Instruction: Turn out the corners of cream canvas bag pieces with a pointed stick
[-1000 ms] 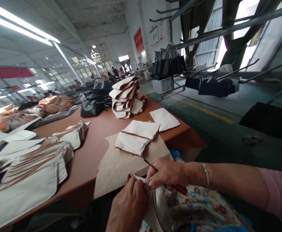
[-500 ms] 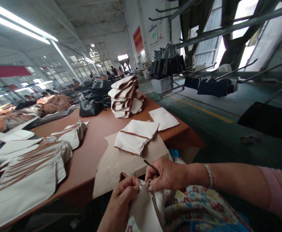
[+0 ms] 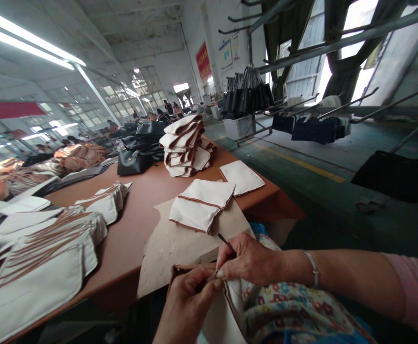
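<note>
Low in front of me is a white fabric pouch piece (image 3: 220,321) with brown edging, partly hidden by my fingers. My left hand (image 3: 193,298) is closed, pinching its brown-edged rim between thumb and fingers. My right hand (image 3: 254,262) is wrapped round a thin dark stick-like tool (image 3: 226,242), whose upper end pokes out above the fist. Its thumb and fingertips meet my left fingertips at the rim; the tool's lower end is hidden. Just beyond, another white pouch piece (image 3: 203,200) with brown trim lies on a sheet of tan paper (image 3: 162,248).
A brown-covered table (image 3: 137,205) bears a tall stack of white pieces (image 3: 183,143), a single white piece (image 3: 242,177) by the right edge, rows of overlapping pieces (image 3: 51,258) at left, and black bags (image 3: 135,160) behind. A metal rack (image 3: 252,95) with hanging bags stands at right.
My left hand has shifted right and its fingertips now meet the right hand's at the rim. More of the piece's brown edge shows behind the left hand. The right hand is slightly lower.
</note>
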Available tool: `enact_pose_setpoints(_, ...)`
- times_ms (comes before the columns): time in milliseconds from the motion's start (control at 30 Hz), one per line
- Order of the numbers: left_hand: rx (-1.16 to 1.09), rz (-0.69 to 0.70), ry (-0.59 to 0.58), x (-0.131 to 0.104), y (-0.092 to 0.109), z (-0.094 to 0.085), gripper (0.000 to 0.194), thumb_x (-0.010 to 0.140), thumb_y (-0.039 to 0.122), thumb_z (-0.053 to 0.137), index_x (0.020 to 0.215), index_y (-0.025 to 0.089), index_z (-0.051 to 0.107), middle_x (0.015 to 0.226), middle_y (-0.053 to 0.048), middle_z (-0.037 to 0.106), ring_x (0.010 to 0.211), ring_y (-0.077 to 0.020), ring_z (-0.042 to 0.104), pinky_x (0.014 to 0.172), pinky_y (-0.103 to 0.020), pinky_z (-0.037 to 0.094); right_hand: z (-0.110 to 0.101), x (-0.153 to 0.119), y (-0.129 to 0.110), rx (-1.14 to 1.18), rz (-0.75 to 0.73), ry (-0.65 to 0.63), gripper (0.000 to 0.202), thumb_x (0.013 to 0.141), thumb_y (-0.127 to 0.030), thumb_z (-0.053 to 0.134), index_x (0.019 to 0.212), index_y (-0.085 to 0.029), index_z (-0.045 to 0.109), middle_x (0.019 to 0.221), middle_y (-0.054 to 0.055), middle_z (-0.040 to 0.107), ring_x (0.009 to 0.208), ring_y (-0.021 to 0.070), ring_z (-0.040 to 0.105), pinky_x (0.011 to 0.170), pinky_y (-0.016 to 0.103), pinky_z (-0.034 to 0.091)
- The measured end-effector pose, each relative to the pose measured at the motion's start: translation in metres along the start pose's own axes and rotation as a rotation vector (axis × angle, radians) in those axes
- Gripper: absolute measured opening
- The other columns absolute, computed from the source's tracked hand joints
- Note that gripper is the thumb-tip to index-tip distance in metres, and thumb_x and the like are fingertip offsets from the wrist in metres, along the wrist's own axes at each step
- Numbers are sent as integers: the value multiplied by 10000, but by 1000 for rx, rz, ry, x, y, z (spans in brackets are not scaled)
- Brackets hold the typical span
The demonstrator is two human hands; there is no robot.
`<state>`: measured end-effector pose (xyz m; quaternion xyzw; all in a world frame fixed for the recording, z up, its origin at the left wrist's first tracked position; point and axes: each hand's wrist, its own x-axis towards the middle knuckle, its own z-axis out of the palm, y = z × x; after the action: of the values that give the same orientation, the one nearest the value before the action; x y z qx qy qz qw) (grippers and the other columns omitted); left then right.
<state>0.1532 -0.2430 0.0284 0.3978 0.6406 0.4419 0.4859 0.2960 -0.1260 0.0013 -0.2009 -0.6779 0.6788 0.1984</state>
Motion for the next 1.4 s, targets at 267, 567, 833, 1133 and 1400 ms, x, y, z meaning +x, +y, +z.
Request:
enact_pose_setpoints(267, -96, -118, 123, 3, -17, -3, 224, 643, 348, 763, 588, 144, 686, 529, 4, 613, 489, -114, 488, 501, -211, 331, 4, -8, -5, -307, -464, 19, 141, 801, -230, 649, 707, -139, 701, 656, 9, 582, 616, 99, 507, 598, 208, 382)
enact_pose_setpoints(567, -454, -207, 26, -3, -14, -1, 320, 634, 386, 805, 574, 135, 615, 476, 25, 540, 414, -75, 423, 448, -195, 292, -11, -9, 0, -710, -928, -126, 140, 884, -172, 488, 859, -162, 626, 747, 35, 586, 671, 118, 537, 609, 217, 384)
enact_pose_setpoints(833, -399, -269, 16, -11, -3, 1, 412, 558, 405, 895, 577, 135, 584, 469, 32, 550, 395, -60, 429, 438, -178, 272, -12, -5, 7, -677, -971, -134, 152, 928, -260, 512, 887, -153, 613, 715, 25, 554, 631, 114, 512, 568, 214, 386)
enact_pose_setpoints(1133, -213, -166, -41, -23, 16, 0, 334, 632, 415, 851, 653, 140, 663, 563, 24, 570, 477, -68, 425, 452, -174, 282, -22, -12, -21, -63, -65, -302, 531, 931, -574, 444, 883, -77, 624, 617, -25, 485, 457, 40, 392, 402, 149, 297)
enact_pose_setpoints(1400, 201, -6, -37, -25, 25, -2, 356, 757, 493, 714, 767, 137, 711, 608, 16, 545, 526, -90, 381, 459, -189, 259, -33, -3, -37, -198, 257, -502, 504, 806, -650, 578, 759, -148, 576, 451, -71, 419, 293, 62, 346, 262, 166, 248)
